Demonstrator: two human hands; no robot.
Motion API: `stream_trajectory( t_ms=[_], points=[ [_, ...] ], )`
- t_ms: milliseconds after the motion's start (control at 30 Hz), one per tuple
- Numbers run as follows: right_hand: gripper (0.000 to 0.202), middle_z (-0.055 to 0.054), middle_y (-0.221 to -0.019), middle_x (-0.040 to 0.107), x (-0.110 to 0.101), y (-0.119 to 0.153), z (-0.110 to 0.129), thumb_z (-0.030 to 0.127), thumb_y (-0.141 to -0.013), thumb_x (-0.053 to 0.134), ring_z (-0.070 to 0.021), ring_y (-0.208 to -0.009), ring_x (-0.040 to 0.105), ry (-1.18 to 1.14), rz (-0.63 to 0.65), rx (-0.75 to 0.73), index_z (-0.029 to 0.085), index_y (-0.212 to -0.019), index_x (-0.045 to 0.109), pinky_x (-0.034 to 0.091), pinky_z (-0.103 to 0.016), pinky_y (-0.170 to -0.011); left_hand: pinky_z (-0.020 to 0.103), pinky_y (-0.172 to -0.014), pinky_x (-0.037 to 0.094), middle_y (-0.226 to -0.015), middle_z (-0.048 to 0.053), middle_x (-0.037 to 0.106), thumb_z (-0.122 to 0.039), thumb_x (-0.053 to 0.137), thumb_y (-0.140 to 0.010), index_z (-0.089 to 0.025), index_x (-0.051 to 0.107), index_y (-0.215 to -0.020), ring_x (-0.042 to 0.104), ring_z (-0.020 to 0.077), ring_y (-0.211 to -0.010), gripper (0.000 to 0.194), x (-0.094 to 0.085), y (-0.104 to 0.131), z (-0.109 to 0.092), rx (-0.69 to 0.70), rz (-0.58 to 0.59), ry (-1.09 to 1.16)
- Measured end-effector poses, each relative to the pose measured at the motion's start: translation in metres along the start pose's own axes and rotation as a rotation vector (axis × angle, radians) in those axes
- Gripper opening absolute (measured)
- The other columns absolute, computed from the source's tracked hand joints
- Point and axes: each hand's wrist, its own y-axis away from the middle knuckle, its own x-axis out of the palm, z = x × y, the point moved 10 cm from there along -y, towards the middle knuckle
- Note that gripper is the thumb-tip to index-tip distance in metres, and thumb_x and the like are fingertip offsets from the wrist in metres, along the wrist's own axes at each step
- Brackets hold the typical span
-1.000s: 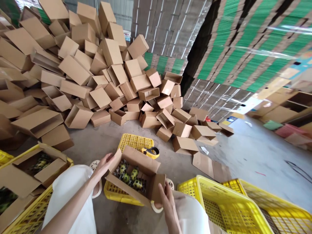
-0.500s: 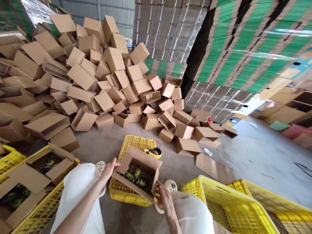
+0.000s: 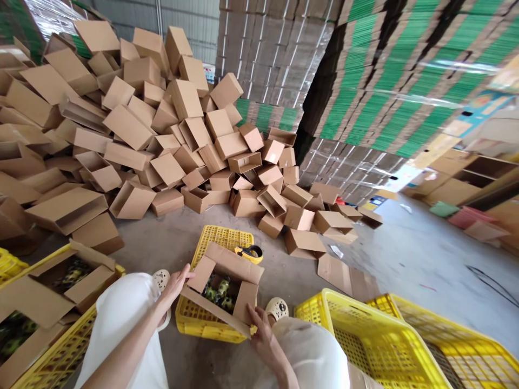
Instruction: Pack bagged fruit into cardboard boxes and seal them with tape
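Cardboard box, open at the top, sits on an upside-down yellow crate on the floor. Its four flaps are up or leaning, and green and black wrapped things lie inside. The left hand is at the box's nine o'clock, fingers out nearly straight, tips by the flap. The right hand is at four o'clock, bent, with its fingers on the flap; I cannot tell if it pinches it. A yellow and black tape dispenser lies on the crate at one o'clock from the box. At eight o'clock, a big yellow basket holds more open boxes. Two yellow bins stand at four o'clock. A big heap of brown boxes lies at eleven o'clock.
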Motion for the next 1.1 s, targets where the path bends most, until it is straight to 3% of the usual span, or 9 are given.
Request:
stream_trajectory(
  t_ms=[100, 233, 333, 433, 600, 700, 800, 1000, 1100],
  points=[
    [0.068, -0.018, -0.142, 0.06, -0.001, -0.001, 0.004, 0.044, -0.068, 0.078, -0.0373, -0.122, 0.067, -0.065, -0.038, 0.064, 0.022, -0.132, 0.077, 0.062, -0.044, -0.092, 0.048, -0.102, 0.061, -0.129, 0.02, 0.079, -0.086, 0.045, -0.089, -0.016, 0.084, -0.099, 0.073, 0.0365, -0.123, 0.081, 0.006, -0.002, 0.015, -0.077, 0.029, 0.155],
    [0.056, -0.013, -0.105, 0.076, -0.011, -0.009, 0.021, 0.072, -0.072, 0.079, -0.038, -0.105, 0.07, -0.084, -0.137, 0.061, 0.02, -0.094, 0.084, 0.059, -0.045, -0.091, 0.041, -0.087, 0.066, -0.126, 0.028, 0.076, -0.091, 0.05, -0.084, -0.008, 0.08, -0.102, 0.074, 0.0342, -0.117, 0.09, 0.01, 0.0, 0.023, -0.141, 0.029, 0.31],
    [0.059, -0.009, -0.079, 0.073, -0.016, -0.014, 0.022, 0.079, -0.071, 0.076, -0.037, -0.091, 0.07, -0.095, -0.181, 0.081, 0.02, -0.077, 0.079, 0.058, -0.043, -0.08, 0.038, -0.084, 0.066, -0.122, 0.026, 0.077, -0.09, 0.06, -0.078, -0.011, 0.079, -0.098, 0.074, 0.0333, -0.115, 0.083, 0.007, 0.001, 0.02, -0.099, 0.004, 0.257],
    [0.054, -0.007, -0.071, 0.071, -0.018, -0.019, 0.01, 0.074, -0.067, 0.08, -0.0342, -0.08, 0.069, -0.134, -0.251, 0.109, 0.022, -0.078, 0.077, 0.056, -0.042, -0.072, 0.04, -0.084, 0.065, -0.11, 0.016, 0.081, -0.073, 0.08, -0.068, -0.018, 0.078, -0.093, 0.076, 0.0339, -0.108, 0.061, 0.006, 0.001, 0.013, -0.002, 0.001, 0.123],
    [0.057, -0.011, -0.105, 0.076, -0.021, -0.028, -0.015, 0.057, -0.068, 0.077, -0.0271, -0.076, 0.067, -0.117, -0.41, 0.098, 0.02, -0.112, 0.072, 0.058, -0.042, -0.073, 0.045, -0.102, 0.058, -0.105, 0.012, 0.081, -0.048, 0.083, -0.063, -0.022, 0.073, -0.1, 0.075, 0.0334, -0.11, 0.047, 0.003, -0.002, 0.008, 0.08, -0.077, 0.1],
    [0.077, -0.015, -0.131, 0.07, -0.02, -0.034, -0.023, 0.054, -0.069, 0.074, -0.0258, -0.083, 0.067, -0.121, -0.434, 0.076, 0.018, -0.136, 0.064, 0.06, -0.044, -0.082, 0.044, -0.095, 0.06, -0.108, 0.014, 0.08, -0.049, 0.078, -0.064, -0.02, 0.071, -0.107, 0.076, 0.0333, -0.108, 0.052, 0.007, -0.003, 0.008, 0.08, -0.076, 0.116],
    [0.081, -0.016, -0.138, 0.067, -0.022, -0.04, -0.022, 0.055, -0.073, 0.072, -0.0287, -0.095, 0.067, -0.081, -0.44, 0.074, 0.018, -0.144, 0.06, 0.058, -0.046, -0.094, 0.041, -0.089, 0.06, -0.113, 0.016, 0.08, -0.051, 0.075, -0.063, -0.019, 0.071, -0.108, 0.075, 0.0336, -0.108, 0.056, 0.01, -0.003, 0.008, 0.073, -0.05, 0.129],
    [0.126, -0.019, -0.17, 0.042, -0.023, -0.052, -0.002, 0.065, -0.07, 0.08, -0.0368, -0.137, 0.058, -0.284, -0.372, 0.069, 0.02, -0.171, 0.02, 0.056, -0.048, -0.105, 0.035, -0.074, 0.058, -0.11, 0.015, 0.08, -0.055, 0.074, -0.063, -0.017, 0.071, -0.114, 0.074, 0.0323, -0.106, 0.064, 0.014, -0.005, 0.013, 0.046, -0.013, 0.144],
    [0.104, -0.013, -0.161, 0.055, -0.029, -0.049, 0.003, 0.073, -0.082, 0.072, -0.0337, -0.142, 0.057, -0.4, -0.394, 0.101, 0.025, -0.167, 0.036, 0.055, -0.045, -0.109, 0.034, -0.07, 0.056, -0.111, 0.016, 0.079, -0.053, 0.073, -0.063, -0.015, 0.07, -0.117, 0.074, 0.0316, -0.103, 0.067, 0.015, -0.005, 0.014, 0.029, -0.009, 0.146]
  ],
)
